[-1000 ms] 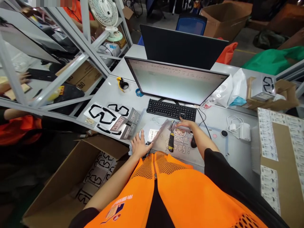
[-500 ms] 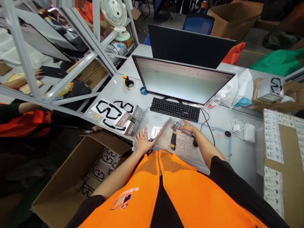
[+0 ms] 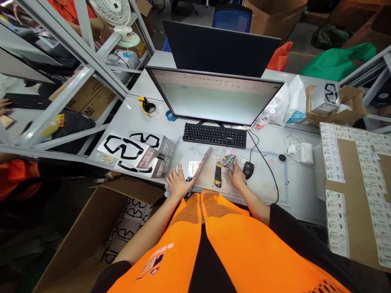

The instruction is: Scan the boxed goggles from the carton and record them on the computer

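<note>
My left hand (image 3: 179, 183) lies with fingers spread on the near left part of a clear plastic bag (image 3: 203, 162), whose right side stands up in a fold. A white barcode label (image 3: 194, 167) shows on the bag. My right hand (image 3: 237, 177) is closed around a grey handheld barcode scanner (image 3: 229, 162), just above the desk mat; part of it is hidden by the fingers. Between the hands lies a yellow-and-black box cutter (image 3: 218, 176). A black mouse (image 3: 248, 169) rests right of my right hand.
White-and-grey boxes with black line patterns (image 3: 125, 147) are stacked at the left. Below them stands an open carton (image 3: 76, 228) holding similar boxes. A keyboard (image 3: 214, 135) and a monitor (image 3: 216, 97) are ahead. At the right stands a label-covered carton (image 3: 357, 179).
My right hand has pulled back toward me and is now closed around the grey scanner. The left hand stays at the bag. The whole view has shifted, so desk things appear further left.
</note>
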Tool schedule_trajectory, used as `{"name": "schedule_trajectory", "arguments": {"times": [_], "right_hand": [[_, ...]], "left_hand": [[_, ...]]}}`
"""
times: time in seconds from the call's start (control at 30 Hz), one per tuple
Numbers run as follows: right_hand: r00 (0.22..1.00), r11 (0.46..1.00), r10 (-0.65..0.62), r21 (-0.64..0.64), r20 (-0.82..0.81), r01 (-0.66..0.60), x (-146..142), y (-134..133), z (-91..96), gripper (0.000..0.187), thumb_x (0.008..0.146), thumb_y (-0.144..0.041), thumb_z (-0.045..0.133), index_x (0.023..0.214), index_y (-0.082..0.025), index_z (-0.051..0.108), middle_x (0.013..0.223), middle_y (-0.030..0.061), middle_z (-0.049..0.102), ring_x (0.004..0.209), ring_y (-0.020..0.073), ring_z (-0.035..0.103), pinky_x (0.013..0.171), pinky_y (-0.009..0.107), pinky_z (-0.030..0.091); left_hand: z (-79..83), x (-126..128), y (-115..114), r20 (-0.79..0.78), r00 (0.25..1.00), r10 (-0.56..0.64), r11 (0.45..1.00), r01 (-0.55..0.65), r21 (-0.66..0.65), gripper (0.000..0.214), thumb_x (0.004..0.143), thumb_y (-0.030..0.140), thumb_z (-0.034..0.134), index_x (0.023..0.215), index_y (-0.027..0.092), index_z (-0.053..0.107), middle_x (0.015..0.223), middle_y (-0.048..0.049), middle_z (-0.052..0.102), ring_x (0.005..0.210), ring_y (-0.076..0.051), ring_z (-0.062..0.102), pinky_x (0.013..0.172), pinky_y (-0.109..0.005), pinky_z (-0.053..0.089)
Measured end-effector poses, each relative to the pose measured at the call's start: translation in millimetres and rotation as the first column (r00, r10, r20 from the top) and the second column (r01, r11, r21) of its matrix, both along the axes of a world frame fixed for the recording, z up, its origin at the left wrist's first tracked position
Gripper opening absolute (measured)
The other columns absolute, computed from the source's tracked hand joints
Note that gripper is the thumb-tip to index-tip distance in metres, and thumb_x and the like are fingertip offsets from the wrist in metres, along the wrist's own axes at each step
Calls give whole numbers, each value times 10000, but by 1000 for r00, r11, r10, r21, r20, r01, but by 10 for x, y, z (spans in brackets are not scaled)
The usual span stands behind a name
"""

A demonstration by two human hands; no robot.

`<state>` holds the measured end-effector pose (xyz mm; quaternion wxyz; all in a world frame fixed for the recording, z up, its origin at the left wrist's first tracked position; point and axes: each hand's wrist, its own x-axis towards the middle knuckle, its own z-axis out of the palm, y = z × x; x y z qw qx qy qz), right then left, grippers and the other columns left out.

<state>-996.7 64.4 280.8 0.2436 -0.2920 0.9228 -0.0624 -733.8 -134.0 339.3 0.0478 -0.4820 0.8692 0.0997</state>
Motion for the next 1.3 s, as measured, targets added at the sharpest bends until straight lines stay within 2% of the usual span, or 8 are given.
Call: {"name": "schedule_trajectory", "arguments": {"times": [0.13, 0.23, 0.4, 0.63, 0.9, 1.03, 1.17, 1.3], "right_hand": [[999, 998, 15, 59, 52, -18, 154, -19, 30, 947, 1104, -339, 620, 1847, -130, 72, 1525, 236, 685, 1402, 330, 675, 1174, 401, 483], [996, 997, -37, 72, 87, 30, -11, -124, 139, 1062, 1084, -508, 668, 1840, -90, 49, 1496, 254, 697, 1397, 359, 676, 1179, 410, 478], [999, 998, -52, 29, 14, 51, -648, -634, 307, 715, 1160, -449, 438, 1784, -114, 341, 1564, 260, 664, 1479, 352, 620, 1217, 415, 454], [991, 988, -70, 145, 115, 53, -1066, -1172, 246, 557, 1063, -302, 588, 1563, -59, 635, 1432, 284, 751, 1371, 368, 727, 1121, 419, 555], [995, 996, -69, 56, 78, 65, -1006, -1058, 298, 700, 1071, -326, 594, 1712, -66, 483, 1450, 279, 747, 1383, 362, 726, 1146, 417, 547], [995, 994, -86, -63, 59, 90, -881, -942, 352, 706, 1083, -360, 555, 1730, -93, 465, 1464, 235, 753, 1381, 342, 721, 1151, 393, 535], [990, 980, -124, -151, 61, 132, -719, -784, 385, 695, 1053, -373, 538, 1683, -79, 525, 1290, 184, 822, 1242, 323, 767, 1092, 375, 556], [982, 963, -179, -191, 68, 189, -502, -665, 439, 713, 1001, -394, 514, 1619, -47, 590, 1091, 162, 835, 1096, 348, 781, 1014, 420, 576]], "left_hand": [[-6, 7, -7, 0, 1000, -7, 1000, 7, 1, 1077, 959, 654, 718, 1793, 70, 367, 1678, -339, 482, 1419, -500, 547, 1176, -610, 442], [-1, 11, -10, 3, 1000, -13, 1000, 13, 16, 1078, 963, 659, 706, 1793, 62, 363, 1682, -342, 474, 1420, -505, 544, 1161, -609, 450], [-3, 7, -10, 2, 1000, -9, 1000, 9, 17, 1078, 972, 658, 690, 1800, 63, 342, 1683, -335, 471, 1431, -502, 532, 1178, -610, 435], [-35, 33, -23, -7, 1000, -10, 999, 10, 44, 1086, 955, 648, 713, 1810, 94, 336, 1683, -316, 474, 1433, -495, 531, 1177, -600, 437], [57, -8, -35, -54, 999, 3, 997, 1, 75, 1069, 915, 564, 773, 1788, 90, 379, 1643, -313, 509, 1436, -492, 538, 1172, -607, 449], [296, 229, -85, -180, 969, -167, 976, 189, 112, 1084, 833, 529, 828, 1763, 132, 437, 1645, -285, 520, 1451, -486, 540, 1195, -614, 457], [775, 869, -117, -404, 836, -371, 889, 446, 105, 1132, 809, 575, 828, 1788, 199, 401, 1696, -229, 492, 1527, -458, 502, 1284, -606, 427], [1415, 1595, -151, -459, 874, -159, 946, 267, 182, 1200, 744, 667, 840, 1786, 242, 425, 1733, -198, 471, 1587, -476, 458, 1342, -623, 387]]}}
